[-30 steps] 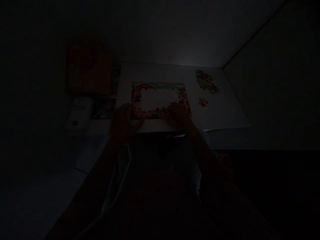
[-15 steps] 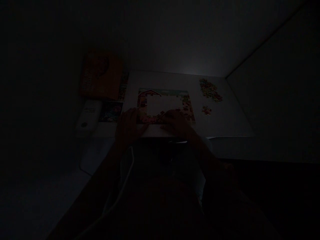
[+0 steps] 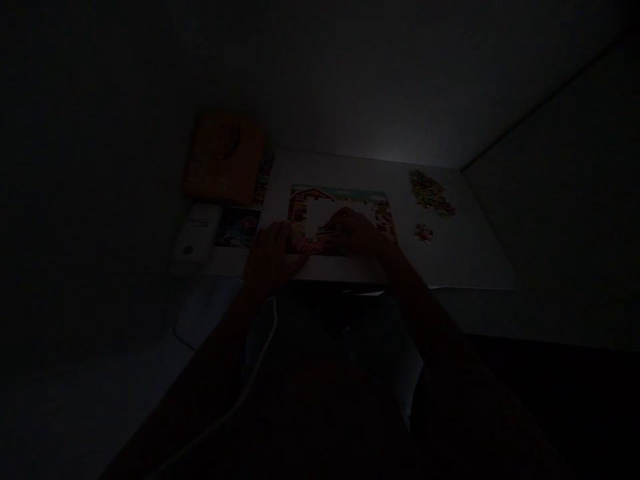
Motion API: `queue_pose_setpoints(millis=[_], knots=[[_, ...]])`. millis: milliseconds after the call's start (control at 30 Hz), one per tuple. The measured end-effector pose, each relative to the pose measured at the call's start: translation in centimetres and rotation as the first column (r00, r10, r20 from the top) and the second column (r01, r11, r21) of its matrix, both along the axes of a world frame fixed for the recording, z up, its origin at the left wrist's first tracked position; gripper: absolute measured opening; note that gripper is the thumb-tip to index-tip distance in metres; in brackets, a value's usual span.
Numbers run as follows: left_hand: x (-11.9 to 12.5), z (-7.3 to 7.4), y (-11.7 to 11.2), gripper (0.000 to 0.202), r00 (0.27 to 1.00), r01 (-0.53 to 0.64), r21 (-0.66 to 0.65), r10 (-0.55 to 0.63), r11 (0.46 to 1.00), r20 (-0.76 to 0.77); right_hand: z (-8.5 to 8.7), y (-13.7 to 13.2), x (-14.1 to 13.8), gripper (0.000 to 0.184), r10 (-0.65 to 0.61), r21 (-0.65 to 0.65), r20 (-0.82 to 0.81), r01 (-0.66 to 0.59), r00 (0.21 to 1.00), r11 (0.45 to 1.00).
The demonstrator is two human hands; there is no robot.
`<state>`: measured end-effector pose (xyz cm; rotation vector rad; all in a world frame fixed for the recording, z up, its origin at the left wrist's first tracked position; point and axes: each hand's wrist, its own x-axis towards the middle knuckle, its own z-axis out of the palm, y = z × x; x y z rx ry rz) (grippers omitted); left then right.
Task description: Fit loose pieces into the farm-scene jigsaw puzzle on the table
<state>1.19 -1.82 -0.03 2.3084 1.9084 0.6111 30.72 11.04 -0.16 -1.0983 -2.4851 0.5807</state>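
Note:
The picture is very dark. On the white table lies a jigsaw puzzle (image 3: 345,193) with a farm picture and a red barn; its border is joined and its middle shows bare white. My left hand (image 3: 273,253) rests flat at the puzzle's lower left edge, fingers apart and thumb stretched along the bottom. Over the lower middle of the puzzle is my right hand (image 3: 357,232), its fingers pinched together on a small puzzle piece (image 3: 326,231). Some of the puzzle's right and lower parts are hidden under that hand.
Loose puzzle pieces (image 3: 431,193) lie heaped at the right, with a smaller cluster (image 3: 424,233) nearer me. At the left stand an orange box (image 3: 223,160) and a white device (image 3: 197,233), beside a dark flowered picture (image 3: 239,227). A pale cable (image 3: 260,363) hangs below the table.
My right hand has lifted from the puzzle's bottom edge up toward its open middle, with fingers closed. My left hand stays by the lower left corner. The whole view has shifted slightly.

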Motion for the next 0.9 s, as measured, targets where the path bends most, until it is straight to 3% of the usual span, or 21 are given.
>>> queue_pose_setpoints(millis=[200, 433, 600, 700, 900], knots=[[0.0, 0.2, 0.0, 0.080, 1.000, 0.011, -0.006, -0.011, 1.000, 0.012, -0.8, 1.3, -0.9, 0.042, -0.037, -0.053, -0.121, 0.030, 0.992, 0.998], [-0.1, -0.2, -0.1, 0.083, 1.000, 0.003, 0.000, -0.003, 1.000, 0.004, -2.2, 4.3, -2.8, 0.047, -0.218, -0.047, -0.131, 0.214, 0.967, 0.976], [0.0, -0.5, -0.1, 0.084, 1.000, -0.006, 0.010, 0.006, 1.000, 0.008, -1.9, 6.0, -4.5, 0.055, -0.239, 0.063, -0.082, 0.244, 0.968, 0.968], [0.0, -0.3, -0.1, 0.083, 1.000, -0.008, 0.004, 0.008, 1.000, 0.017, -1.4, 6.5, -5.4, 0.049, -0.211, 0.147, -0.051, 0.216, 0.976, 0.965], [0.1, 0.3, -0.2, 0.081, 1.000, 0.005, -0.006, -0.005, 1.000, 0.027, -0.8, 5.2, -6.4, 0.044, -0.192, 0.211, 0.035, 0.181, 0.981, 0.961]])
